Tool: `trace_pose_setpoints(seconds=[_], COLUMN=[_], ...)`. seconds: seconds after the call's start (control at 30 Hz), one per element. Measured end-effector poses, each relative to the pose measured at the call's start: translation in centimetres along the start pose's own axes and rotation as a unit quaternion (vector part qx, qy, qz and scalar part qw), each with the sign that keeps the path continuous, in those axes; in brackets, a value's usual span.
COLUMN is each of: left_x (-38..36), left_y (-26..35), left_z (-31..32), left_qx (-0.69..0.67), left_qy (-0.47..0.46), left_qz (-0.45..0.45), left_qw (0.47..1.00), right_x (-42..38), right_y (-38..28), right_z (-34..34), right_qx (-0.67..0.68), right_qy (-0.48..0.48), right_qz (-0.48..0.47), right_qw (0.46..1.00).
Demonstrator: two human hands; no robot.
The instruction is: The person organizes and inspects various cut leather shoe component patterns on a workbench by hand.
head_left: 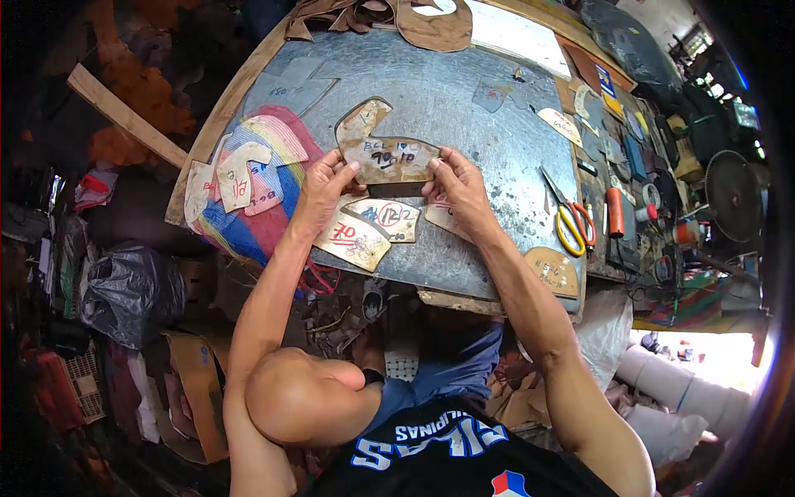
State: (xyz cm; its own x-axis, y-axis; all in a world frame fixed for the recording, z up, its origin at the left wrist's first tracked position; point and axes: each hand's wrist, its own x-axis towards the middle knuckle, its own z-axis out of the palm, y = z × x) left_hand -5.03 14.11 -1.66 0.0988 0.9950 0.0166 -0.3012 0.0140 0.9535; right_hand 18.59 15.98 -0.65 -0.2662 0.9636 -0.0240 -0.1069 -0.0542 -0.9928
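Taking the clock face from the held piece, with twelve straight ahead of the wearer, both hands were at the middle of the desk. The left hand pinched the left end of a tan, notched pattern piece, thumb on its face; the right hand pinched the other end. The piece was raised, its written side up, and the work looked like a check or lining-up of it. Shifting it would have called for an even hold at both ends, to keep it level.

Just beside the hands, towards six and seven, lay a piece marked 70 and a numbered white piece. Near nine a striped bag carried more cut pieces. Between three and four were scissors with yellow and orange handles. Further out, brown leather lay past twelve, and a white sheet between one and two.

Beyond the desk, a black plastic bag sat at eight, and a large round disc stood at three.
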Motion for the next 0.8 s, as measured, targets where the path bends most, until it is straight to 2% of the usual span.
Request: trace_pose_setpoints(seconds=[0.6, 0.67, 0.8], left_x=[0.45, 0.54, 0.39], left_y=[-0.6, -0.86, -0.76], left_z=[-0.51, -0.55, -0.63], left_qx=[0.003, -0.002, -0.01], left_qy=[-0.01, -0.008, -0.006], left_qz=[0.02, 0.018, 0.026], left_qw=[1.0, 1.0, 1.0], right_x=[0.01, 0.11, 0.11], right_y=[0.19, 0.3, 0.24], right_z=[0.01, -0.34, -0.28], right_qx=[0.032, 0.028, 0.021], right_qy=[0.007, 0.004, 0.009], right_qz=[-0.009, 0.025, 0.021], right_qw=[0.999, 0.999, 1.0])
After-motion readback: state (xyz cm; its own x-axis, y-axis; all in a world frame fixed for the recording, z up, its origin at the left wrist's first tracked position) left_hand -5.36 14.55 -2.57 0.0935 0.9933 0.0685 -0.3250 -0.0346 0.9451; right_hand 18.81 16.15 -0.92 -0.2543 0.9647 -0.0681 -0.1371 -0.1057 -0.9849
